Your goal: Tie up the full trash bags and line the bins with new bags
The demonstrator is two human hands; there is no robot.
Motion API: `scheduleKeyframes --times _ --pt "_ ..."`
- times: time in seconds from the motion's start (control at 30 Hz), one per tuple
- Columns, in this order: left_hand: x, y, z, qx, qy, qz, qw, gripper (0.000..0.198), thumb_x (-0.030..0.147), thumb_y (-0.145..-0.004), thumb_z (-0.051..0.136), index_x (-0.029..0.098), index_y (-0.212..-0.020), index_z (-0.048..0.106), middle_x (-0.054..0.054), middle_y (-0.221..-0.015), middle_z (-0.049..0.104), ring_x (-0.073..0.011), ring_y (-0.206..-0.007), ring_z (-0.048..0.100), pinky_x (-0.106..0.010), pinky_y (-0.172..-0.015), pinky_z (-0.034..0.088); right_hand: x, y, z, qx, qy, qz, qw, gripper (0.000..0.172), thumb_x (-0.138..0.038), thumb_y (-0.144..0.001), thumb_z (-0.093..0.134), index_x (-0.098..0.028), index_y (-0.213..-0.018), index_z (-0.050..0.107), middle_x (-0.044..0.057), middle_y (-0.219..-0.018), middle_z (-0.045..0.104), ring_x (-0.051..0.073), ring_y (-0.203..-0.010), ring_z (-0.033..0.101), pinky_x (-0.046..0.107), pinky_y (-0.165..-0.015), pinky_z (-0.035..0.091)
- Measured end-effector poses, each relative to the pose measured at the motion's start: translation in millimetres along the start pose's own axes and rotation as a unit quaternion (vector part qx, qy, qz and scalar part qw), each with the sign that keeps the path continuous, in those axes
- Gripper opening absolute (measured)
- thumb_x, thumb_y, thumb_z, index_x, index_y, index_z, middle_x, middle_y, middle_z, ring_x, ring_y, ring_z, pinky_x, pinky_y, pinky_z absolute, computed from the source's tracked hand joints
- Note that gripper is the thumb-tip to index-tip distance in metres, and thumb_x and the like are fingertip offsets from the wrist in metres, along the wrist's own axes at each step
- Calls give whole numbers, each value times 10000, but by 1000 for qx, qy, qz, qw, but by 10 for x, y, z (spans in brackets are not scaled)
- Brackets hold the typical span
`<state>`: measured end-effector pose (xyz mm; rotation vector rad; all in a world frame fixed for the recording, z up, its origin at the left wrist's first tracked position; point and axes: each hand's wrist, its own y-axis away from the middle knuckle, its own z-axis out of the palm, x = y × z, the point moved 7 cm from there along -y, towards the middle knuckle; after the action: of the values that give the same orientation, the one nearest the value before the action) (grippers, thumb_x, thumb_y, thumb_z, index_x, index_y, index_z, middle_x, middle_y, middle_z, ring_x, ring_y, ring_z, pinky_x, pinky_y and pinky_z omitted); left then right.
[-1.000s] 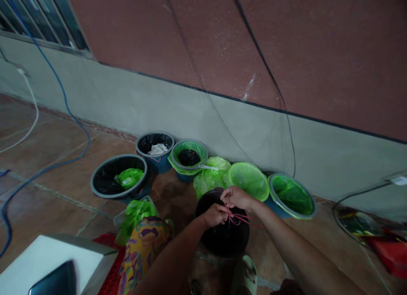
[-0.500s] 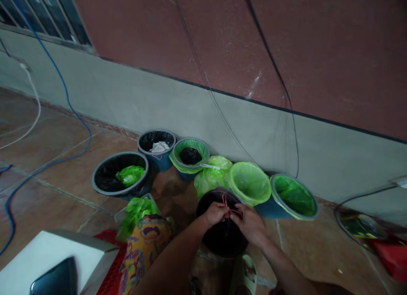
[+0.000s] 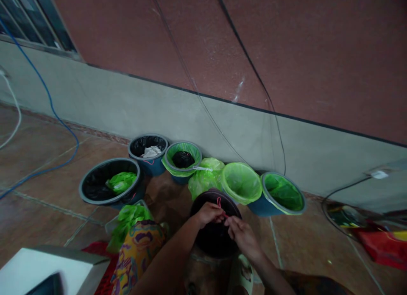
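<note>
Two hands, string [image 3: 225,215] stretched between them above the mouth of the black bin [image 3: 234,205]. Left hand [image 3: 210,213] pinched it near a small upright loop; right hand [image 3: 241,232] pinched it just beside. Whether a knot had formed, could not tell. Risk as judged: a hard pull from the right could have drawn the loop out; a slackened left pinch could have dropped string into the bin. Green-lined tub [image 3: 241,182] stood just behind.
</note>
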<state>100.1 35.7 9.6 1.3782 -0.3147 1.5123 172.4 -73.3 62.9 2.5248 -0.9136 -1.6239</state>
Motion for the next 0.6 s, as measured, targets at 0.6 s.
scheduleKeyframes --times 0.6 --pt "413 199 132 36 -529 212 821 176 163 -820 559 206 -919 698 -44 -834 725 -195 -790 657 -278 -747 469 224 -462 161 -41 -47 59 996 264 -399 -812 426 -210 -905 586 -52 -576 564 108 -456 533 207 -427 372"
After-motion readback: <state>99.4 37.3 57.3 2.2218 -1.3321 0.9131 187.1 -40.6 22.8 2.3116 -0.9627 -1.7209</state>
